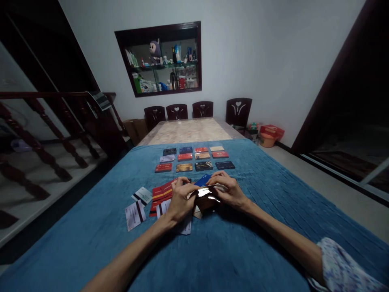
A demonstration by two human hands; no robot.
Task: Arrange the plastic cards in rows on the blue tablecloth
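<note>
My left hand [181, 199] and my right hand [229, 192] are both closed on a glossy brown, flat thing [208, 202] over the near part of the cloth. Its top edge throws back bright light, and my fingers hide both of its ends. Just beyond it lies a blue card [203, 180]. Left of my left hand are overlapping red cards [158, 194], and more pale cards with dark stripes [135, 215] lie loosely around them. Farther off, bank-type cards [184, 167] in red, gold, black and blue are laid out in rows.
A blue cloth [261, 235] covers the near table, whose marble-patterned top [191, 130] shows at the far end. Dark chairs [238, 111] stand around that end. A wooden railing [45, 117] runs along the left, and an orange bucket [268, 138] sits on the floor at right.
</note>
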